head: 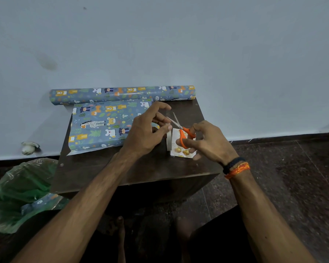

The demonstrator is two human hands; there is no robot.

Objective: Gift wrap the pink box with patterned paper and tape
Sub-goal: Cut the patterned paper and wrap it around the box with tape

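- Glossy animal-print paper covers the box (pixel 103 126), lying flat at the dark table's (pixel 106 171) left rear.
- Left hand (pixel 144 133) pinches a pale tape strip (pixel 168 138).
- Right hand (pixel 207 143) grips orange-handled scissors (pixel 182 131), blades parted beside the strip.

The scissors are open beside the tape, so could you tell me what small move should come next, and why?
Probably close the scissors to snip the tape. The right hand holds the orange handles with the blades apart, and the left hand pinches a strip of tape right at the blades. The wrapped box lies beside them, likely waiting for that piece.
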